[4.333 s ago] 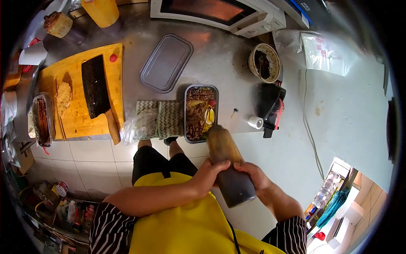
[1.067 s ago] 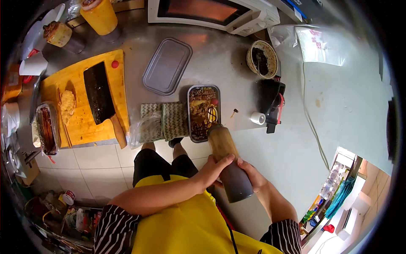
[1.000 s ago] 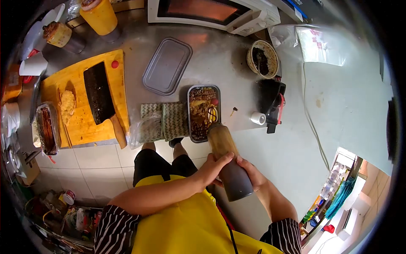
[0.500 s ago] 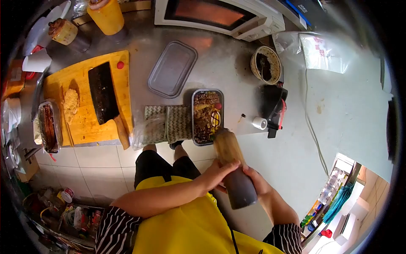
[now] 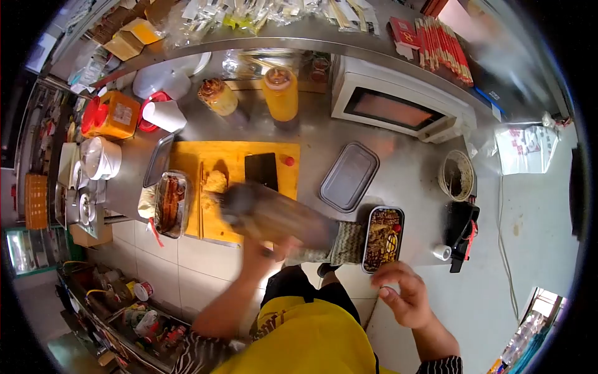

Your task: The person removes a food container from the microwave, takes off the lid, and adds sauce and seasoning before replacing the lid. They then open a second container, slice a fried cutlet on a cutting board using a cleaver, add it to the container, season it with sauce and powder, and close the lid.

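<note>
My left hand (image 5: 268, 249) is wrapped round a dark sauce bottle (image 5: 280, 218), blurred by motion, which lies sideways over the wooden cutting board (image 5: 187, 156). The bottle partly hides the cleaver (image 5: 261, 169). My right hand (image 5: 405, 294) holds nothing; its fingers are curled but apart, just below the food tray (image 5: 377, 240). In that tray are dark chopped food, a small red item and egg with dark sauce lines. A grey lid (image 5: 350, 176) lies above the tray, and a patterned cloth (image 5: 347, 243) is at its left.
A microwave (image 5: 398, 103) stands at the back, under a shelf (image 5: 299, 40) with packets. Two squeeze bottles (image 5: 280, 96) (image 5: 219, 98) are behind the board. A foil-lined container (image 5: 171, 206) sits left. At right are a bowl (image 5: 456, 176) and a white roll (image 5: 441, 252).
My left hand has carried the bottle left, away from the tray, and my right hand has let go of it. The view has swung left and up, showing the shelf.
</note>
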The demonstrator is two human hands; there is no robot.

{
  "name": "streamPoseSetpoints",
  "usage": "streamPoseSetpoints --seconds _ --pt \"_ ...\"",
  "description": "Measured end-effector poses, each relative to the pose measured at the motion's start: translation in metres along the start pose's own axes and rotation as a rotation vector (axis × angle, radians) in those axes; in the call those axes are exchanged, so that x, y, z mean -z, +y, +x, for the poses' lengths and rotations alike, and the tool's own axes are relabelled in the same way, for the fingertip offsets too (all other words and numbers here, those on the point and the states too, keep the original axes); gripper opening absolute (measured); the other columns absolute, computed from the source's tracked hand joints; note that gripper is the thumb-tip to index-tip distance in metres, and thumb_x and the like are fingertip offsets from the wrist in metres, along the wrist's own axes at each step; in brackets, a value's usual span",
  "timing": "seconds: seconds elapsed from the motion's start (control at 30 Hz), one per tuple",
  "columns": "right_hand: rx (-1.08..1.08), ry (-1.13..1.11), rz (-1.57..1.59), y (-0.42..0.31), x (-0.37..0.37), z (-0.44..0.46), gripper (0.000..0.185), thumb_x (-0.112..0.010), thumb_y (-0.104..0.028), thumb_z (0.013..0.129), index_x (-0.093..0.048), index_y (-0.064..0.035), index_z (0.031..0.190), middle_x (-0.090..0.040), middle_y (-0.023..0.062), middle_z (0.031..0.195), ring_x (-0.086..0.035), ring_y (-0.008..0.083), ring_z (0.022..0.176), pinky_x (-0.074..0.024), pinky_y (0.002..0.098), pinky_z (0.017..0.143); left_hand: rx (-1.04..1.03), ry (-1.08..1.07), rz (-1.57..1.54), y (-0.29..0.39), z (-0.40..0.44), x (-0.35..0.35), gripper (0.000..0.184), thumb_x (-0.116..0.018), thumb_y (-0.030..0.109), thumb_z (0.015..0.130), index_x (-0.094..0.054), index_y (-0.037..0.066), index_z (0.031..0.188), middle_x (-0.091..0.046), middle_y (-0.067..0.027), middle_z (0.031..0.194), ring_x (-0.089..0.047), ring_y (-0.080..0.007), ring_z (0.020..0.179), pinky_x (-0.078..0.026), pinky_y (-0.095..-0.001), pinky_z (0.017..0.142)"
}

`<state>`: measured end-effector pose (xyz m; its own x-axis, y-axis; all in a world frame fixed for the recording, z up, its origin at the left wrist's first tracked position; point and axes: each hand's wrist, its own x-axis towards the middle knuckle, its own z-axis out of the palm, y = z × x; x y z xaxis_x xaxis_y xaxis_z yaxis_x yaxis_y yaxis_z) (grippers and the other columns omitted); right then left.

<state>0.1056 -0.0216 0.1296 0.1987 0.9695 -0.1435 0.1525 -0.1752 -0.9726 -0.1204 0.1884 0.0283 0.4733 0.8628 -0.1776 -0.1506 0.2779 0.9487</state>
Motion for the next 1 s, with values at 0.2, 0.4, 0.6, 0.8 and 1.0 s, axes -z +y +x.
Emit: streamPoseSetpoints --seconds 0.2,0.4,0.6,0.8,1.0 --pt "0.252 -0.479 0.893 -0.093 -0.055 0.101 0.012 -0.060 -0.009 0.097 -0.066 0.0014 0.098 -0.064 0.0102 0.094 -0.060 0.0275 0.095 -0.0467 0.0381 0.084 -0.483 0.565 0.341 0.055 0.157 0.144 0.035 -0.083 0.008 0.080 -0.063 0.005 0.109 -0.066 -0.0040 0.101 -0.059 -0.0130 0.087 -0.050 -0.0279 0.081" --pt "0.574 -0.429 1.479 -0.101 -0.129 0.126 0.019 -0.059 -0.015 0.093 -0.068 -0.0019 0.104 -0.065 0.0092 0.096 -0.059 0.0248 0.087 -0.0451 0.0352 0.076 -0.604 0.618 0.390 0.010 0.308 0.239 0.059 -0.089 0.011 0.073 -0.059 -0.001 0.123 -0.064 -0.0119 0.122 -0.062 -0.0231 0.109 -0.050 -0.0339 0.098" --pt "0.542 -0.368 1.457 -0.087 -0.112 0.129 0.015 -0.059 -0.013 0.094 -0.067 -0.0025 0.100 -0.064 0.0078 0.094 -0.058 0.0250 0.089 -0.0451 0.0355 0.077 -0.548 0.713 0.517 -0.016 0.350 0.250 0.068 -0.094 0.021 0.068 -0.061 -0.004 0.123 -0.066 -0.0136 0.125 -0.065 -0.0248 0.107 -0.053 -0.0376 0.093" --pt "0.417 -0.393 1.281 -0.071 -0.052 0.104 0.011 -0.059 -0.012 0.096 -0.066 -0.0031 0.096 -0.062 0.0064 0.091 -0.058 0.0252 0.091 -0.0450 0.0358 0.078 -0.527 0.666 1.045 -0.009 0.359 0.249 0.069 -0.091 0.040 0.068 -0.067 -0.005 0.114 -0.069 -0.0166 0.120 -0.067 -0.0313 0.107 -0.052 -0.0412 0.096" --pt "-0.240 0.743 0.285 0.064 0.063 0.034 0.014 -0.062 -0.013 0.097 -0.063 0.0006 0.101 -0.067 0.0060 0.094 -0.060 0.0136 0.084 -0.0495 0.0271 0.076 -0.506 0.647 0.733 -0.010 0.317 0.240 0.044 -0.078 0.024 0.083 -0.065 -0.007 0.111 -0.069 -0.0139 0.110 -0.062 -0.0229 0.092 -0.049 -0.0341 0.085"
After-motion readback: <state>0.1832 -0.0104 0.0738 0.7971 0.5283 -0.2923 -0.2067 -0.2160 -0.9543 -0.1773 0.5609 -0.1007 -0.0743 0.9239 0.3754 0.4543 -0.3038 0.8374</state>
